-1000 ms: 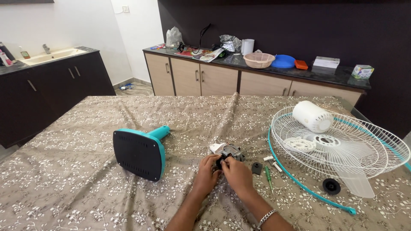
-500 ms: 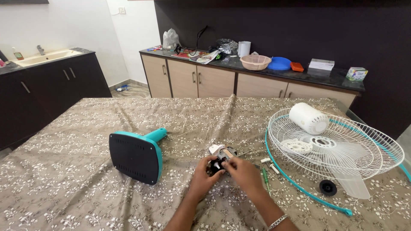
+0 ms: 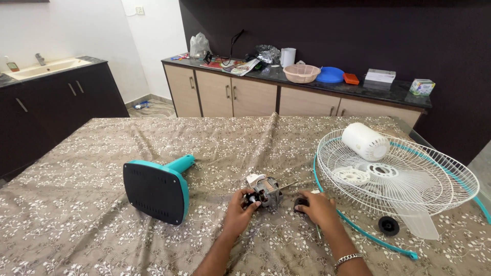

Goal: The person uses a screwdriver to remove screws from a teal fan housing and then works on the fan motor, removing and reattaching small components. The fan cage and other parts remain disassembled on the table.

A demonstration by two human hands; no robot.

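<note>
A small metal fan motor [image 3: 267,191] with a thin shaft lies on the patterned tablecloth. My left hand [image 3: 239,210] grips its near end. My right hand [image 3: 316,206] rests to the right of the motor, fingers down on a small black part [image 3: 299,202]. A green-handled tool [image 3: 318,232] lies partly under that hand. Left of the motor stands a teal and black fan base [image 3: 156,189]. To the right lies a white wire fan guard [image 3: 404,171] with a white motor cover [image 3: 364,141] and white plastic rings on it.
A black round knob [image 3: 388,225] and a clear fan blade [image 3: 417,220] lie by the guard's near edge. A counter [image 3: 302,87] with bowls, boxes and bags runs along the dark back wall. A sink cabinet [image 3: 48,97] stands at the left.
My right hand has left the motor and moved right onto the small black part. My left hand still holds the motor. The camera view has shifted slightly.
</note>
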